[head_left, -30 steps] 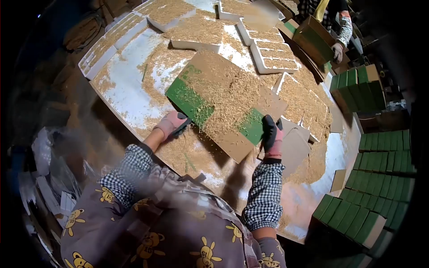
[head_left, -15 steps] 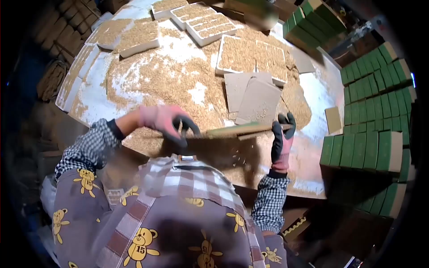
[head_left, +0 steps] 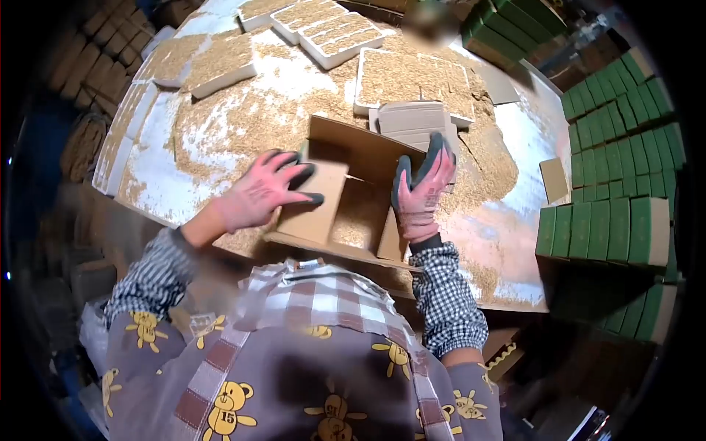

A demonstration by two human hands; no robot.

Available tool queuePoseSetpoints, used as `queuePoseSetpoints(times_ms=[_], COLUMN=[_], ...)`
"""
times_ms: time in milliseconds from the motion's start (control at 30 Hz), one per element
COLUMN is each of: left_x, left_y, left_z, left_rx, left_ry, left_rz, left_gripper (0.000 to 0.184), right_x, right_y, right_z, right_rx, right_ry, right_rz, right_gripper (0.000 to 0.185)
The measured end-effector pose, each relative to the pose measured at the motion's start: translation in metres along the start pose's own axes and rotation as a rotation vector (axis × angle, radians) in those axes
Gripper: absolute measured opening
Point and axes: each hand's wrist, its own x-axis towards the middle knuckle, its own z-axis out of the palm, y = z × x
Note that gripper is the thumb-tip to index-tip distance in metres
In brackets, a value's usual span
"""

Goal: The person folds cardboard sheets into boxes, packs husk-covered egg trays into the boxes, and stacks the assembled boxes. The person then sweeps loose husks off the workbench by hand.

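Observation:
An unfolded cardboard box (head_left: 353, 152) stands with its flaps up at the table's near edge, in front of my body. My left hand (head_left: 266, 192), in a pink and dark glove, has its fingers spread over the box's left flap. My right hand (head_left: 425, 185), gloved the same way, lies against the box's right side with fingers stretched out. Between the hands the inside of the box shows, with a lit patch at its bottom. Pieces of grey-brown cardboard (head_left: 413, 121) lie just behind the box.
White trays (head_left: 342, 42) filled with wood shavings stand along the back and left of the white table (head_left: 515, 173). Loose shavings (head_left: 243, 125) cover much of its top. Green boxes (head_left: 603, 229) are stacked at the right. A small cardboard piece (head_left: 554, 181) lies at the right edge.
The flat cardboard has been tipped, its shavings have fallen off, and it is now opened into a box. Both hands have shifted to its sides. The view has turned.

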Motion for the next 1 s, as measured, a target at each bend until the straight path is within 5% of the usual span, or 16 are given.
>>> queuePoseSetpoints(times_ms=[33,100,133,267,333,400,467,500,600,633,700,767,833,900,1000], left_x=[-0.003,-0.018,-0.014,-0.001,0.007,0.025,0.030,0.025,0.003,0.008,0.035,0.054,0.053,0.056,0.080], left_y=[0.000,0.010,0.017,-0.014,-0.012,0.001,-0.007,-0.006,0.007,-0.005,0.016,0.014,-0.005,-0.009,0.037], left_z=[0.006,0.025,0.020,0.093,0.116,0.096,0.106,0.107,0.185,0.248,0.186,0.074,-0.014,-0.039,0.002], left_rx=[0.004,-0.833,-0.682,-1.215,-1.421,-1.129,-1.248,-1.705,-1.499,-1.185,-1.806,-2.105,-1.714,-1.038,-0.660], left_ry=[0.003,-0.099,-0.121,0.312,0.500,0.355,0.389,0.410,0.517,0.374,0.585,0.928,0.942,0.707,0.372], left_rz=[0.015,-0.058,-0.036,-0.570,-0.591,-0.832,-0.774,-0.711,-0.703,-0.539,-0.680,-0.520,-0.244,-0.071,0.122], left_gripper=[0.064,0.083,0.101,0.095,0.084,0.072,0.064,0.059,0.055,0.051,0.047,0.044,0.036,0.032,0.030], right_x=[-0.003,0.001,0.006,0.030,0.008,-0.024,-0.051,-0.059,-0.078,-0.076,-0.086,-0.095,-0.115,-0.163,-0.086], right_y=[0.004,-0.009,-0.024,-0.025,-0.058,-0.076,-0.074,-0.071,-0.053,-0.045,-0.044,-0.056,-0.063,0.030,-0.024], right_z=[0.004,0.006,0.008,-0.016,-0.033,-0.040,-0.031,-0.037,-0.044,-0.048,-0.063,-0.056,-0.024,-0.020,-0.036], right_rx=[-0.133,-0.300,-0.338,-0.502,-0.313,-0.266,-0.179,-0.244,-0.206,-0.122,0.031,0.106,0.655,0.272,0.962], right_ry=[0.022,-0.041,-0.112,-0.244,-0.334,-0.664,-0.679,-0.721,-0.718,-0.616,-0.412,-0.319,-0.269,-0.583,-0.129], right_rz=[-0.056,-0.169,-0.211,-0.140,-0.093,-0.006,-0.137,-0.116,-0.099,-0.119,-0.052,0.057,0.527,0.164,0.630], right_gripper=[0.073,0.068,0.064,0.056,0.067,0.078,0.088,0.095,0.101,0.102,0.100,0.095,0.080,0.062,0.062])
